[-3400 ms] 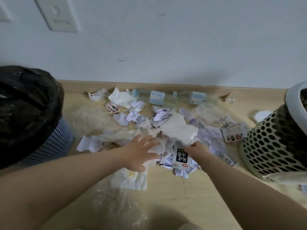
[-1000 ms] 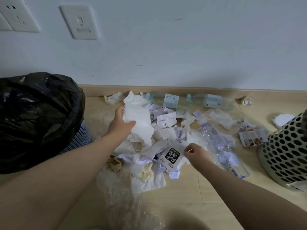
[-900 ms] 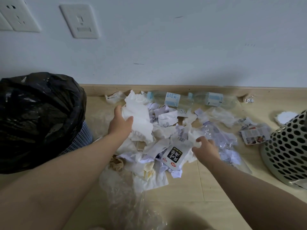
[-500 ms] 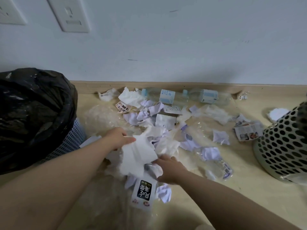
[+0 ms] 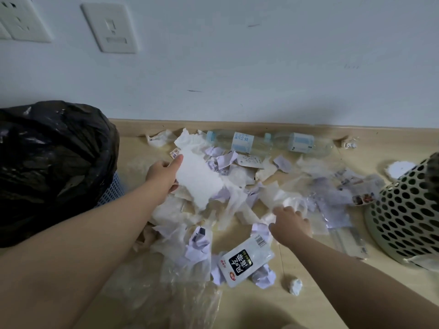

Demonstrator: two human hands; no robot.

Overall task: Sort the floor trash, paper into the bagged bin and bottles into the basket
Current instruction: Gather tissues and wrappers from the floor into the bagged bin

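Observation:
A heap of crumpled white and lilac paper [image 5: 228, 193] lies on the wooden floor by the wall. My left hand [image 5: 164, 174] grips a large white tissue sheet [image 5: 197, 179] lifted above the heap. My right hand [image 5: 289, 224] reaches into the paper at the heap's right side, fingers curled on a white scrap; what exactly it holds is hidden. Two clear plastic bottles [image 5: 240, 143] [image 5: 301, 143] with pale blue labels lie along the skirting board. The black-bagged bin [image 5: 47, 162] stands at the left, the perforated basket [image 5: 406, 214] at the right.
A white packet with a black label [image 5: 244, 262] lies near the front. Clear plastic film [image 5: 166, 298] spreads over the floor in front of the heap. A small white wad [image 5: 295, 286] and a white scrap [image 5: 400, 168] lie apart. Wall sockets [image 5: 109, 27] are above.
My left hand has lifted the white tissue up and away from me, towards the wall. My right hand has moved right, off the black-labelled packet, onto scraps at the heap's right side.

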